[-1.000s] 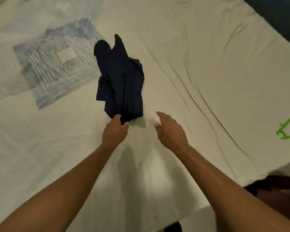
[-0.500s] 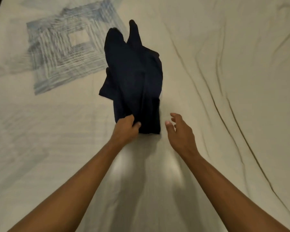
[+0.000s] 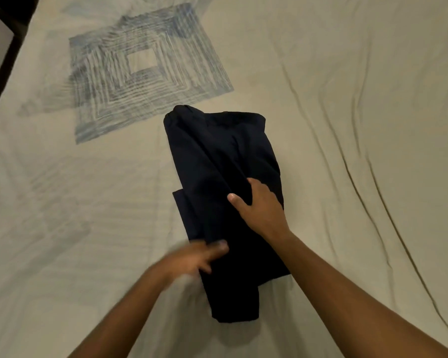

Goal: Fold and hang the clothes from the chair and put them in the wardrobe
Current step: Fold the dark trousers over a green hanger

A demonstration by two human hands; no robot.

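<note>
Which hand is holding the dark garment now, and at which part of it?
The right hand rests open on the dark garment near its middle. The left hand is at its near left edge, too blurred to confirm a grip.

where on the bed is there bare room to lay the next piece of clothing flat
The widest bare stretch of the bedsheet is right of the dark garment, wrinkled but empty. Another lies to its left, below the blue square print. The middle is crowded: the right hand rests on the garment and the left hand is at its near edge.
</note>
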